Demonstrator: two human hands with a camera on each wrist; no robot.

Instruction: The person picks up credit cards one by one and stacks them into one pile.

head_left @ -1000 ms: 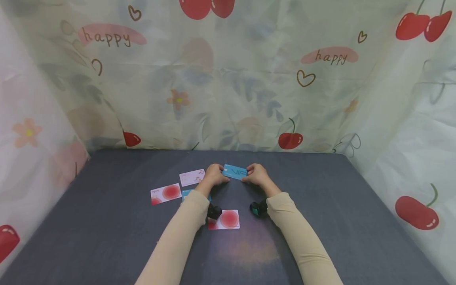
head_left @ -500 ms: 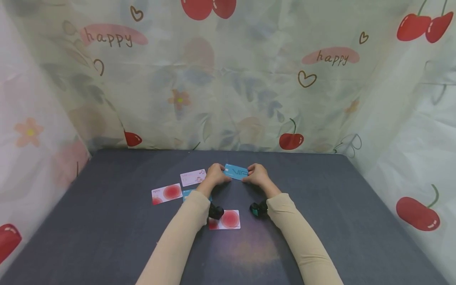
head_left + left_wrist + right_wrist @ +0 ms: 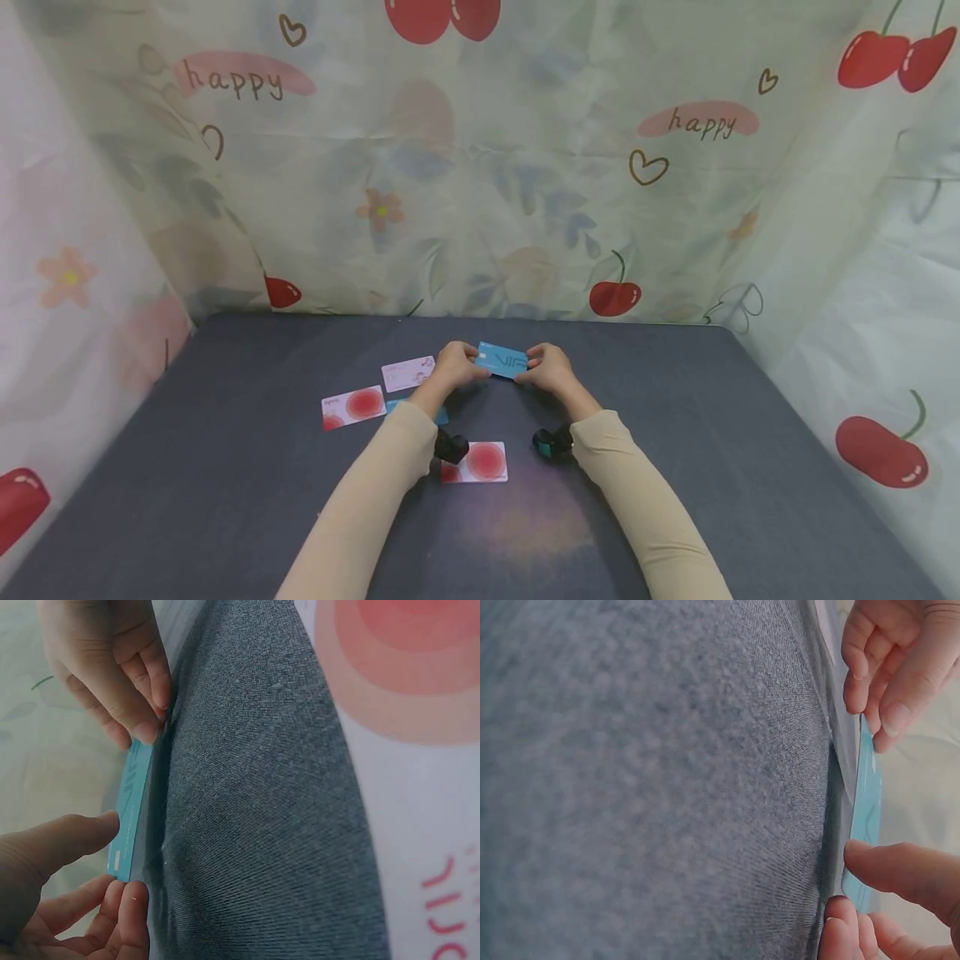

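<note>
A blue card (image 3: 501,360) marked VIP is held between both hands near the far part of the table, its near edge showing a dark shadow below. My left hand (image 3: 456,364) pinches its left end with thumb and fingers. At the other end my right hand (image 3: 551,371) pinches the right side. The left wrist view shows the card (image 3: 129,814) edge-on between the two hands, and so does the right wrist view, where the thumb of the right hand (image 3: 907,881) presses its face.
Left of the hands lie a pale pink card (image 3: 407,373) and a white card with red circles (image 3: 354,407). Another blue card (image 3: 442,414) is partly behind the left sleeve. A second red-circle card (image 3: 483,461) lies nearer, overlapped by the black wrist camera (image 3: 452,447). Patterned cloth surrounds the dark table.
The blue card and both hands have shifted slightly right and a little up, and its shadow shows more now. The right forearm has moved outward a bit. The other cards lie as before.
</note>
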